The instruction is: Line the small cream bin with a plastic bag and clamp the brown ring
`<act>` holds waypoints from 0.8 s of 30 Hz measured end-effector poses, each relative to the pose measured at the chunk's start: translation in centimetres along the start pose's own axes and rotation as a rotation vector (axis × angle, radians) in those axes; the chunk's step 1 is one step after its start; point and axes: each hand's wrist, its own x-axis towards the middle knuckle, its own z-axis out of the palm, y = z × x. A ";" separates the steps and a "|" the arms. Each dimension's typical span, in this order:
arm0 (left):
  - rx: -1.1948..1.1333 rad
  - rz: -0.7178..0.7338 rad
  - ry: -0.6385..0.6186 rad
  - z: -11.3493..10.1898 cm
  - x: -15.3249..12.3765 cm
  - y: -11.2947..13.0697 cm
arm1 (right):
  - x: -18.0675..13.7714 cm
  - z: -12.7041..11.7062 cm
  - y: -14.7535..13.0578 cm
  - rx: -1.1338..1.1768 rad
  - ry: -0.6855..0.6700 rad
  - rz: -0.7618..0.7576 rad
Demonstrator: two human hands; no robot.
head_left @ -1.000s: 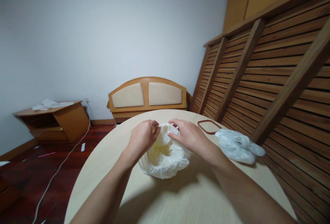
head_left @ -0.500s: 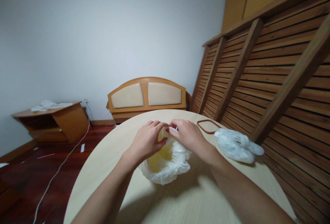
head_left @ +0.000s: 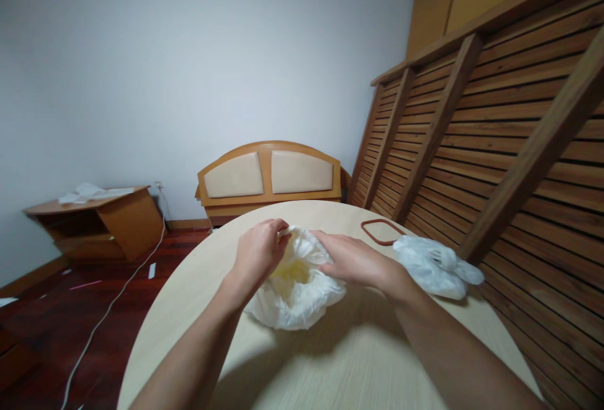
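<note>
A crumpled white plastic bag (head_left: 297, 293) lies on the round pale wooden table (head_left: 330, 366), with something yellowish inside its open mouth. My left hand (head_left: 257, 253) pinches the bag's rim at the far left side. My right hand (head_left: 353, 259) lies over the bag's right side, fingers curled on the plastic and pulling it sideways.
A second bunched white plastic bag (head_left: 436, 265) and a brown rubber ring (head_left: 380, 232) lie at the table's right. A slatted wooden bed frame (head_left: 495, 133) leans close on the right. A headboard (head_left: 268, 177) and low cabinet (head_left: 94, 218) stand by the wall; a cable crosses the floor.
My hands met over the bag's mouth half a second ago and have since drawn apart, spreading the bag open wider. The bag has flattened a little.
</note>
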 end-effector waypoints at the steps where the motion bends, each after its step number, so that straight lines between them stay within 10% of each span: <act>1: 0.001 -0.008 0.000 0.0 0.0 0.0 | 0.0 -0.2 0.1 -0.002 -0.005 -0.004; 24: -0.067 0.270 0.038 -0.2 -0.6 0.6 | 1.7 0.7 -0.7 -0.122 0.166 0.133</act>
